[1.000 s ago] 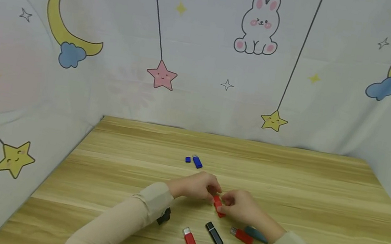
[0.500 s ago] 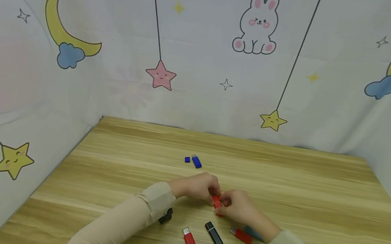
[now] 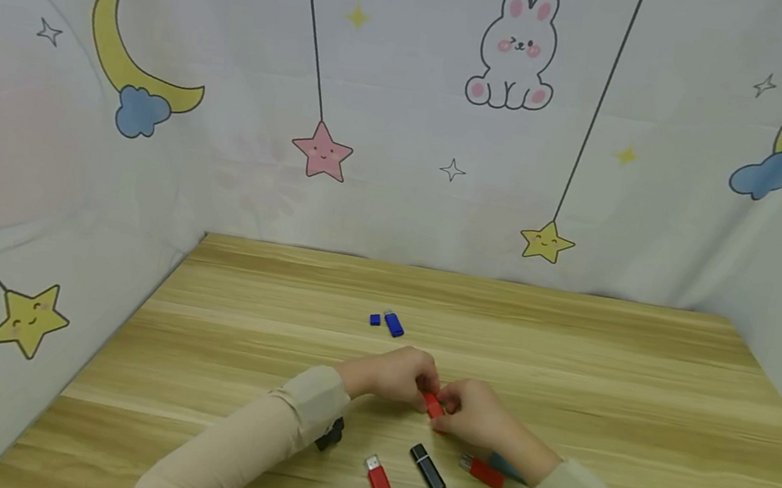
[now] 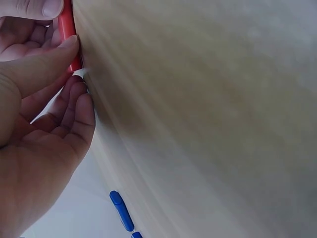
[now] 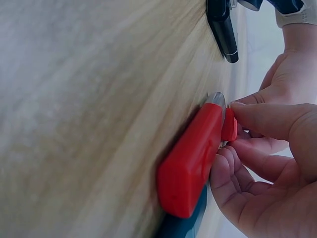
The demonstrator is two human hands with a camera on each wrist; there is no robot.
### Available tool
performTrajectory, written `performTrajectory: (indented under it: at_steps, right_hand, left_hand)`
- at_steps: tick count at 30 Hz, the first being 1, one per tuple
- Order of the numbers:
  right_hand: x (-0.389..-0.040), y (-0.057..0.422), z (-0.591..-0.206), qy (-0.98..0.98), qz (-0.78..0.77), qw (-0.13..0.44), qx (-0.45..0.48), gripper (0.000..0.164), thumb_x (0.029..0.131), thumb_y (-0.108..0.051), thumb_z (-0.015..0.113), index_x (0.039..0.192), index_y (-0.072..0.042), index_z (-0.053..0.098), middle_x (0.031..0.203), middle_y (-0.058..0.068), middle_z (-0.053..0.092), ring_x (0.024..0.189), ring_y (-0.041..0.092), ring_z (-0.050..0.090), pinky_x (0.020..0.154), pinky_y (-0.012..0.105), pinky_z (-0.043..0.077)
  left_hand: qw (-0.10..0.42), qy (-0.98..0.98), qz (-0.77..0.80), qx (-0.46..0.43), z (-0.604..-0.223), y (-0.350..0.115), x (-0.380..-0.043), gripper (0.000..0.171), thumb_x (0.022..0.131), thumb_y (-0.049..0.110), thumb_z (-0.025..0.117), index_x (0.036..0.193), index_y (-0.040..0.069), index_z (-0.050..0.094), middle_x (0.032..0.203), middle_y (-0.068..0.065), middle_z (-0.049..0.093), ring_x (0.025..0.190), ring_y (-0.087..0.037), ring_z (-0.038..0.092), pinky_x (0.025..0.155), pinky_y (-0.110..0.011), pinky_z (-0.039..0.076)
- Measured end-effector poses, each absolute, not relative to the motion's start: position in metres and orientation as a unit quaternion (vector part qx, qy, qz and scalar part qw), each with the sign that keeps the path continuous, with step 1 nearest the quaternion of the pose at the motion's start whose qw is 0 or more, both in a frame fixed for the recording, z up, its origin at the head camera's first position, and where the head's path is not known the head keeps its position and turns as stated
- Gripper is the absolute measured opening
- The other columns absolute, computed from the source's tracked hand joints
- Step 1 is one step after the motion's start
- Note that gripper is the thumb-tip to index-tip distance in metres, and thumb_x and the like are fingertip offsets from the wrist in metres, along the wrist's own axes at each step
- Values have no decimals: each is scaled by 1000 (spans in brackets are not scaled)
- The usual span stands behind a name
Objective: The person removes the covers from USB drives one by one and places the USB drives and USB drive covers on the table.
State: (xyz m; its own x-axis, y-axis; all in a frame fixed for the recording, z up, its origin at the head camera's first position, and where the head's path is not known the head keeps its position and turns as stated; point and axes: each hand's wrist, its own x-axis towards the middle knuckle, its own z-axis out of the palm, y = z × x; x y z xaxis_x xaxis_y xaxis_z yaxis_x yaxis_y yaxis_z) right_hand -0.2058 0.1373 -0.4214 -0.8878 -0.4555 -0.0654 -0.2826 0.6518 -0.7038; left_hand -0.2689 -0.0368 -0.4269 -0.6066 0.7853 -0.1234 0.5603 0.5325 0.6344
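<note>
At the middle of the table, both hands hold one small red USB stick (image 3: 433, 406), low over the wood; whether it touches the table cannot be told. My left hand (image 3: 398, 373) pinches its far end, thumb on the red side (image 4: 66, 27). My right hand (image 3: 483, 414) pinches the near end between thumb and fingers, which cover part of it. In the right wrist view, only a short red piece of the stick (image 5: 229, 125) shows between the hands. Closer to that camera lies another red USB stick (image 5: 190, 158) with its metal plug bare.
Nearer the person lie a red USB stick (image 3: 381, 481) with bare plug and a black USB stick (image 3: 428, 470). A blue-green object (image 3: 508, 466) lies partly under the right forearm. Farther back are a blue USB stick (image 3: 393, 324) and its small blue cap (image 3: 375, 319).
My right hand has moved slightly left, closer to the left hand, and its fingers now cover more of the red USB stick. The other USB sticks stay where they were.
</note>
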Motion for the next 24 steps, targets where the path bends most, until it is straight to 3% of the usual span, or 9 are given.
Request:
performTrajectory:
  at_steps: [11,24]
  right_hand:
    - [-208,135,-426,901,-367,117,-198,23,73,0,77,92,3,64,71,0,60,66,10,52,58,22,43]
    - [-210,139,-429,895,-374,111,-216,21,78,0,74,97,2,66,76,1,61,68,10,53,59,23,44]
  left_hand:
    - [191,864,281,371,-428,-36,-264,15,76,-2,77,84,4,66,73,5,56,67,-4,47,62,-17,41]
    - [191,868,294,351,-427,-40,-261,17,76,1,79,84,5,65,74,4,59,66,-3,49,62,-17,42]
